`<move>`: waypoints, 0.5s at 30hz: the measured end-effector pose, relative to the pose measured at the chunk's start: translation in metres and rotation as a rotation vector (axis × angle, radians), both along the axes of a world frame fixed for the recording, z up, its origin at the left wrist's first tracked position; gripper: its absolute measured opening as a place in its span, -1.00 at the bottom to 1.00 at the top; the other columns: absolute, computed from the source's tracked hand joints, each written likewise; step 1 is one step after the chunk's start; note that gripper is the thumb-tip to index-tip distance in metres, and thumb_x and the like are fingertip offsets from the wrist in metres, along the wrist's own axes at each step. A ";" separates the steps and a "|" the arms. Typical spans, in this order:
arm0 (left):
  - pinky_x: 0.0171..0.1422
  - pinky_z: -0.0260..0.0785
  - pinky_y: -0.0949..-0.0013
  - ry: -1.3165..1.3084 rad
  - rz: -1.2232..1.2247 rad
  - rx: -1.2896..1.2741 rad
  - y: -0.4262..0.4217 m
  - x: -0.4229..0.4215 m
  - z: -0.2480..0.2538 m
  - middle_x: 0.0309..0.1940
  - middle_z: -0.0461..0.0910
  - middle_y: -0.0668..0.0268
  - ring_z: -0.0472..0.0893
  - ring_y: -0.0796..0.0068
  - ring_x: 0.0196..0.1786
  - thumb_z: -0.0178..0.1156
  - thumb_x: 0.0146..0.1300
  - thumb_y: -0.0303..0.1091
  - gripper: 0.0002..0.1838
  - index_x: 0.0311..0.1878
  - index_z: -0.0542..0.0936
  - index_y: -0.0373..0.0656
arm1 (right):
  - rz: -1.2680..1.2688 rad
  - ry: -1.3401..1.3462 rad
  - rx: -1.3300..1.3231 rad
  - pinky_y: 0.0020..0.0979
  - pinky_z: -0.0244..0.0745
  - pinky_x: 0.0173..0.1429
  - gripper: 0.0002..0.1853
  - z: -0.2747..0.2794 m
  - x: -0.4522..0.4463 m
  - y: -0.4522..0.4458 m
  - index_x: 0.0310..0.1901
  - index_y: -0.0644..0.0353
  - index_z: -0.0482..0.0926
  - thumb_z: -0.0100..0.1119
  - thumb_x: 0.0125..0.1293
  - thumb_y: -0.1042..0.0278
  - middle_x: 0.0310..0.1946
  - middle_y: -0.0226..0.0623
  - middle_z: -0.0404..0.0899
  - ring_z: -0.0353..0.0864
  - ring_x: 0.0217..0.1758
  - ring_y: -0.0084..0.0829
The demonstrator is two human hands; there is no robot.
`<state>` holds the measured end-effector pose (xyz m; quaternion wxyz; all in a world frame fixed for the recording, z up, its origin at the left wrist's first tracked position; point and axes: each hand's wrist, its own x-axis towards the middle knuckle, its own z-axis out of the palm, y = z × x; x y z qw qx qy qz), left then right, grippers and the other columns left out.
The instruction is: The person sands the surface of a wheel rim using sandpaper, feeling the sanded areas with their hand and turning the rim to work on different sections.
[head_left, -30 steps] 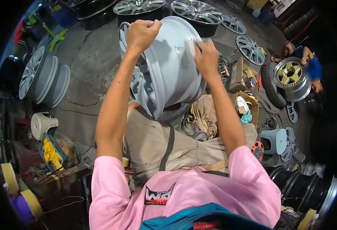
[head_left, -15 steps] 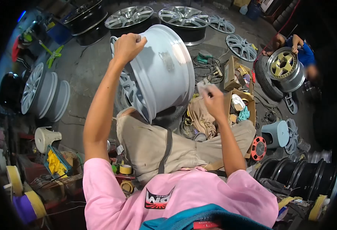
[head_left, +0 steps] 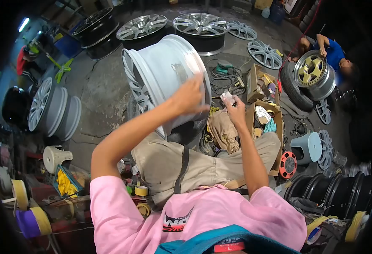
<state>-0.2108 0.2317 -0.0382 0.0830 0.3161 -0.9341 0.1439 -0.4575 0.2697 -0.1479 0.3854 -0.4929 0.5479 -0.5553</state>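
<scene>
A grey-primed wheel rim stands on its edge before my knees, with a bare sanded patch on its barrel. My left hand is in front of the rim's right side, blurred by motion, so its fingers do not show clearly. To the right, my right hand pinches a small whitish piece, whose material I cannot make out. That hand is raised over a brown cloth, apart from the rim.
Cardboard boxes of supplies stand right, near a green power tool with cables. More rims line the back. A blue stool is at right. A co-worker holds a gold-centred rim.
My left hand has left the rim's upper left edge and swung right and down towards my right hand. The right hand has moved slightly, keeping its whitish piece.
</scene>
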 end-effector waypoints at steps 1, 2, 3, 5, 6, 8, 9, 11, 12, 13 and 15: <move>0.53 0.31 -0.02 -0.002 -0.002 0.001 0.014 -0.005 0.017 0.42 0.46 -0.21 0.46 -0.14 0.47 0.20 0.38 0.28 -0.22 0.13 0.70 -0.43 | -0.017 0.054 -0.025 -0.46 0.54 -0.32 -0.69 0.009 0.001 -0.001 -0.05 0.38 0.66 0.38 0.44 0.24 -0.38 -0.36 0.68 0.62 -0.40 -0.60; 0.36 0.42 -0.02 -0.071 0.032 0.410 0.027 -0.010 0.041 0.21 0.59 -0.19 0.58 -0.11 0.27 0.25 0.37 0.22 -0.33 0.00 0.75 -0.36 | -0.030 0.109 -0.048 -0.44 0.51 -0.32 -0.70 0.017 0.002 -0.004 -0.14 0.37 0.67 0.40 0.43 0.23 -0.44 -0.36 0.65 0.56 -0.42 -0.62; 0.19 0.54 -0.02 -0.139 0.069 0.819 0.034 -0.012 0.052 0.00 0.72 -0.16 0.71 -0.09 0.08 0.29 0.35 0.17 -0.42 -0.13 0.80 -0.29 | -0.027 0.108 -0.045 -0.44 0.51 -0.32 -0.70 0.022 0.006 -0.012 -0.14 0.37 0.67 0.40 0.43 0.23 -0.44 -0.36 0.65 0.56 -0.42 -0.62; -0.15 0.54 0.00 0.306 -0.089 0.403 -0.005 0.014 0.024 -0.40 0.69 -0.01 0.69 -0.09 -0.30 0.31 0.35 0.05 -0.55 -0.33 0.75 -0.22 | -0.020 0.286 -0.183 -0.34 0.43 -0.34 -0.64 0.033 0.016 -0.035 -0.24 0.37 0.64 0.43 0.39 0.15 -0.54 -0.26 0.55 0.45 -0.46 -0.57; -0.18 0.53 0.02 0.433 -0.051 0.259 -0.029 0.025 0.029 -0.41 0.68 0.02 0.68 -0.09 -0.31 0.31 0.35 0.03 -0.56 -0.35 0.73 -0.23 | -0.022 0.287 -0.182 -0.34 0.43 -0.34 -0.64 0.046 0.026 -0.043 -0.24 0.37 0.64 0.43 0.39 0.15 -0.54 -0.26 0.55 0.45 -0.46 -0.57; -0.27 0.47 0.05 0.601 0.131 0.117 -0.055 0.058 0.072 -0.46 0.65 0.02 0.67 -0.01 -0.40 0.28 0.43 -0.07 -0.62 -0.37 0.72 -0.20 | -0.075 0.335 -0.300 -0.24 0.38 -0.33 -0.55 0.075 0.052 -0.057 -0.31 0.37 0.59 0.46 0.33 0.05 -0.56 -0.11 0.51 0.44 -0.50 -0.42; -0.32 0.44 0.08 0.701 0.215 0.036 -0.072 0.078 0.082 -0.50 0.65 0.04 0.65 0.06 -0.46 0.29 0.45 -0.08 -0.62 -0.36 0.73 -0.21 | -0.075 0.332 -0.305 -0.24 0.38 -0.33 -0.55 0.082 0.060 -0.065 -0.31 0.37 0.59 0.46 0.33 0.05 -0.56 -0.11 0.51 0.44 -0.50 -0.42; -0.35 0.40 0.12 0.759 0.457 -0.019 -0.086 0.114 0.098 -0.58 0.62 0.04 0.59 0.14 -0.56 0.24 0.47 0.06 -0.50 -0.35 0.75 -0.23 | -0.156 0.381 -0.296 -0.19 0.40 -0.30 -0.51 0.087 0.074 -0.077 -0.36 0.36 0.55 0.49 0.27 0.01 -0.53 -0.03 0.56 0.44 -0.51 -0.26; -0.33 0.41 0.11 0.761 0.486 0.027 -0.091 0.128 0.097 -0.60 0.61 0.04 0.62 0.08 -0.53 0.23 0.45 0.09 -0.47 -0.42 0.72 -0.23 | -0.185 0.374 -0.297 -0.16 0.41 -0.28 -0.51 0.086 0.078 -0.082 -0.39 0.36 0.53 0.51 0.25 0.03 -0.52 0.01 0.57 0.44 -0.51 -0.11; -0.31 0.43 0.11 0.765 0.519 0.073 -0.094 0.139 0.092 -0.62 0.60 0.04 0.66 0.03 -0.51 0.21 0.44 0.12 -0.42 -0.48 0.69 -0.24 | -0.173 0.373 -0.296 -0.16 0.41 -0.28 -0.51 0.085 0.082 -0.087 -0.39 0.36 0.53 0.51 0.25 0.03 -0.52 0.01 0.57 0.44 -0.51 -0.11; -0.33 0.40 0.13 0.871 0.540 0.107 -0.099 0.136 0.077 -0.66 0.57 0.08 0.62 0.12 -0.55 0.23 0.42 0.12 -0.41 -0.51 0.68 -0.25 | -0.258 0.440 -0.406 -0.15 0.42 -0.27 -0.51 0.083 0.088 -0.099 -0.41 0.36 0.52 0.51 0.25 0.04 -0.54 0.02 0.57 0.49 -0.49 -0.05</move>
